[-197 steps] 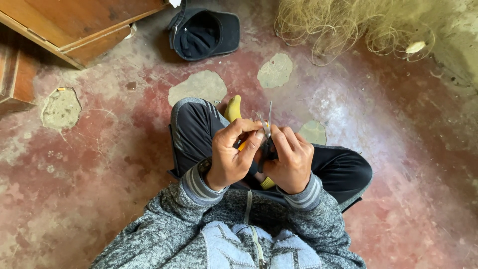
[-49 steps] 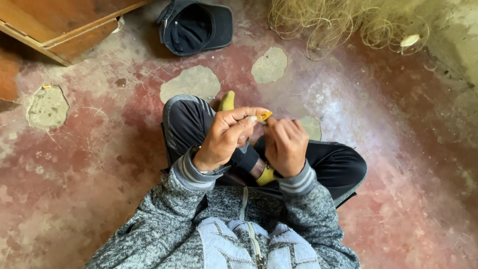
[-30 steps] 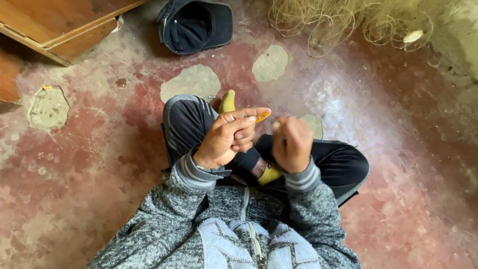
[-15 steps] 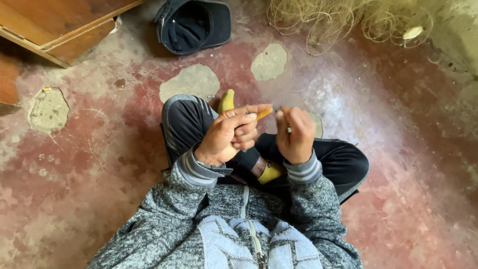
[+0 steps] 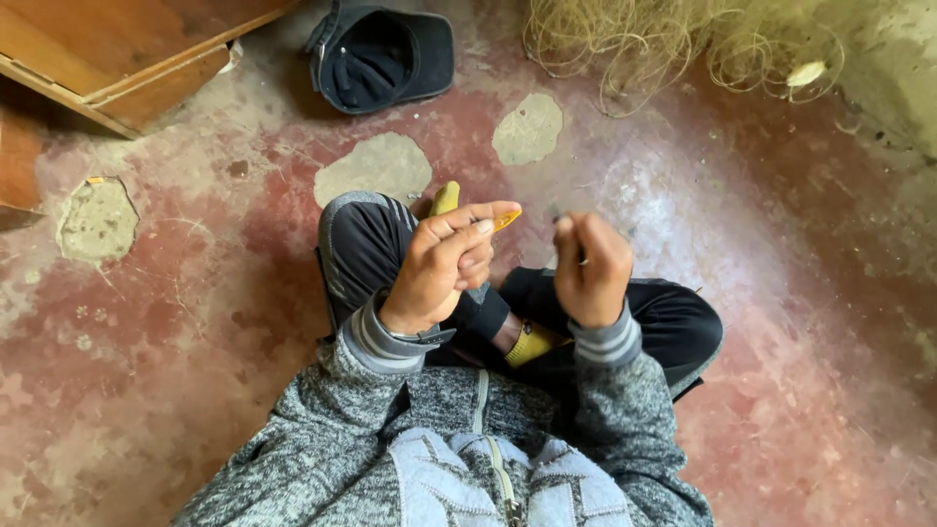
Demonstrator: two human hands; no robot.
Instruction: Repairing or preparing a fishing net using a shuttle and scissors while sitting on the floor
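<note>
Item: seated person, legs crossed, seen from above on a worn red floor (image 5: 195, 322) with pale patches where the coating has broken away.

Left hand (image 5: 444, 263): raised over the left knee, fingers curled and drawn close together, thumb and forefinger pinching a small flat yellow-orange tool (image 5: 506, 219) whose tip projects to the right past the fingertips. The rest of the tool is hidden inside the grip.

Right hand (image 5: 590, 268): raised just right of the left hand, apart from it, fingers closed into a loose fist. The fingertips appear to pinch something thin and pale; it is blurred and cannot be identified.

Clothing: grey knitted jacket (image 5: 468, 449) with striped cuffs and a zip, dark trousers (image 5: 673, 322), yellow sock (image 5: 532, 344) visible between the forearms, a second yellow sock tip (image 5: 445, 198) showing just beyond the left knee.

Surroundings:
- 1 dark cap (image 5: 381, 59), lying open side up on the floor, far and left of centre, well apart from the hands.
- 1 heap of tangled pale fishing line or net (image 5: 644, 49), far right, with 1 small pale oval float (image 5: 805, 73) in it.
- 1 wooden board structure (image 5: 107, 54), far left corner, its edge raised off the floor.
- 1 rough pale wall base (image 5: 898, 68), far right edge.
</note>
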